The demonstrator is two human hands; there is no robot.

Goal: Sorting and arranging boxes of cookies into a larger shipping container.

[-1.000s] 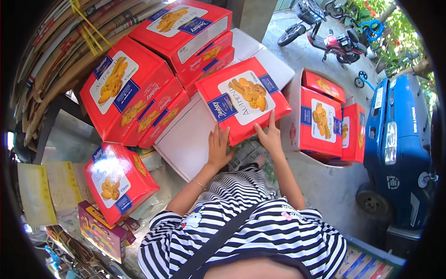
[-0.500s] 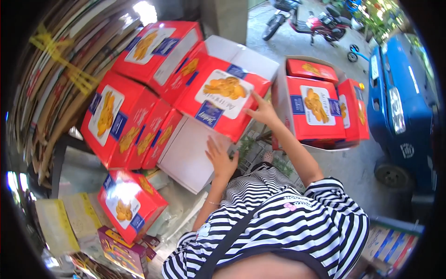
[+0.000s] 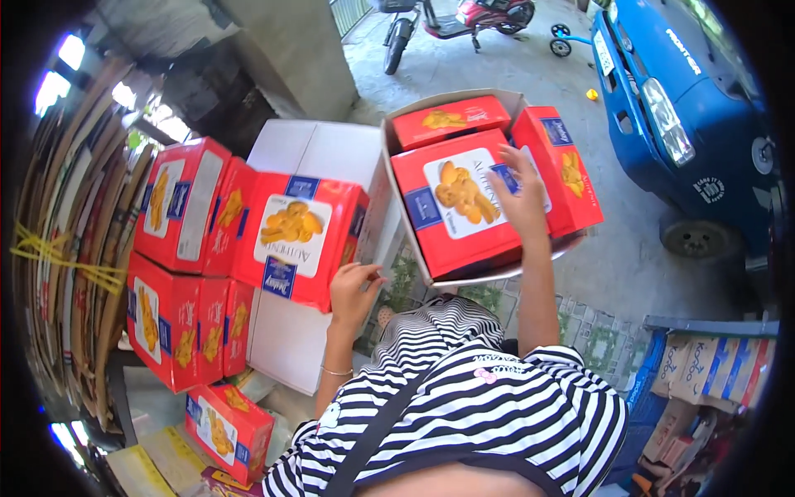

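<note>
My right hand [image 3: 523,197] is over a carton [image 3: 530,269], fingers spread, at the edge of a large red cookie box [image 3: 455,203] packed in it. Whether the fingers touch the box is hard to tell. Beside it in the carton stand a narrow red box [image 3: 559,170] and a smaller red box [image 3: 451,120]. My left hand [image 3: 354,290] has its fingers curled in, with nothing visible in them, close to the near right corner of another red cookie box [image 3: 298,240]. That box rests on a white box [image 3: 286,340].
Several more red boxes [image 3: 178,319] stand together at the left, and one red box [image 3: 228,431] lies nearer me. Tied flattened cardboard [image 3: 74,248] leans at far left. A blue truck [image 3: 679,91] is at the right, a red motorbike [image 3: 468,21] at the back.
My right hand has left the red box on the white box and moved right, over the carton. My left hand has lifted off the white box and curled. The view has swung right.
</note>
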